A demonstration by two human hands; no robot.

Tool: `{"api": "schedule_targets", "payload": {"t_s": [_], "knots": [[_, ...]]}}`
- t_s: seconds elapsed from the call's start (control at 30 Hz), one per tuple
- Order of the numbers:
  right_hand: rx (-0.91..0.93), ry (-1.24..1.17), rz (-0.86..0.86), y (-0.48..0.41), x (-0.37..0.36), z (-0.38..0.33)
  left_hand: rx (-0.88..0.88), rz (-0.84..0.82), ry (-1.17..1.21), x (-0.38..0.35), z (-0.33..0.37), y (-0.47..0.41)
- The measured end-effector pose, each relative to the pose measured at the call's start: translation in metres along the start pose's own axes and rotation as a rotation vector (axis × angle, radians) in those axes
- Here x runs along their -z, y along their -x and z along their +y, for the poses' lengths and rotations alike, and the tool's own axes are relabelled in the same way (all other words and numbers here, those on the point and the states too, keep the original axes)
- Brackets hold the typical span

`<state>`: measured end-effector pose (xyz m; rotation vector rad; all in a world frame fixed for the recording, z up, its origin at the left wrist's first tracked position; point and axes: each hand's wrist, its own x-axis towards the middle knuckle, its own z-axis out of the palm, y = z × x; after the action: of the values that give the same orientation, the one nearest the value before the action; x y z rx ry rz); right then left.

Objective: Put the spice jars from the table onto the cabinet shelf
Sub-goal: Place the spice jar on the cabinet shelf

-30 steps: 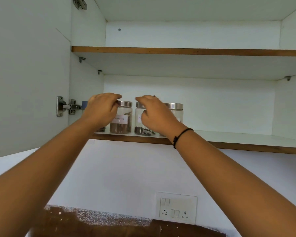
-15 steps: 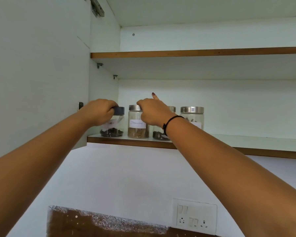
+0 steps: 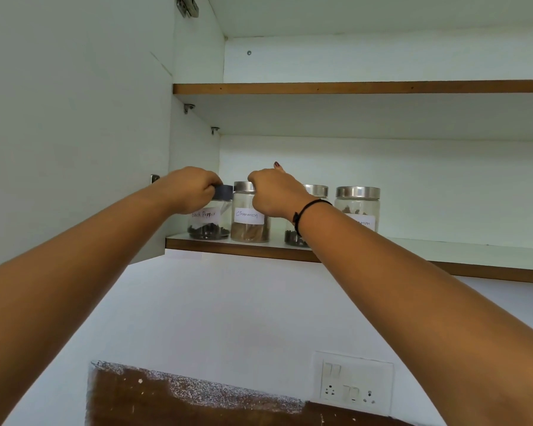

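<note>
A home kitchen: labelled spice jars [image 3: 249, 212] on a wall cabinet shelf [image 3: 413, 245], switchboard [image 3: 353, 382] below.

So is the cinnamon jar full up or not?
Not full. In the cinnamon jar the brown spice fills only the bottom part, and the glass just under the lid looks clear.

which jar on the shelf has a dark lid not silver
The leftmost one, the Black Pepper jar: its lid is dark grey-blue, while the other three have shiny metal lids.
</note>
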<state>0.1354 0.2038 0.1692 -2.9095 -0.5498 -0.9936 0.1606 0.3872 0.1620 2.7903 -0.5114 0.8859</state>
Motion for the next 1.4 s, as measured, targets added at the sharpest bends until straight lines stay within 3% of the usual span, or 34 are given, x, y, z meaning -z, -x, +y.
{"api": "schedule_targets", "payload": {"t_s": [0.17, 0.3, 0.5, 0.7, 0.97, 1.4], "knots": [[-0.015, -0.109, 0.023, 0.015, 0.022, 0.011, -0.025, 0.148, -0.006, -0.003, 0.008, 0.006], [-0.112, -0.01, 0.089, 0.031, 0.046, 0.047, -0.176, 0.245, 0.1, -0.005, 0.051, 0.005], [-0.258, 0.131, 0.044, 0.063, 0.057, 0.103, -0.26, 0.104, 0.035, -0.008, 0.115, -0.012], [-0.334, 0.145, 0.046, 0.088, 0.063, 0.136, -0.241, 0.001, -0.147, -0.002, 0.121, -0.023], [-0.308, 0.108, 0.034, 0.086, 0.053, 0.139, -0.238, -0.098, -0.121, 0.004, 0.119, -0.025], [-0.32, 0.085, 0.064, 0.074, 0.042, 0.12, -0.254, -0.115, -0.139, 0.005, 0.102, -0.029]]}}
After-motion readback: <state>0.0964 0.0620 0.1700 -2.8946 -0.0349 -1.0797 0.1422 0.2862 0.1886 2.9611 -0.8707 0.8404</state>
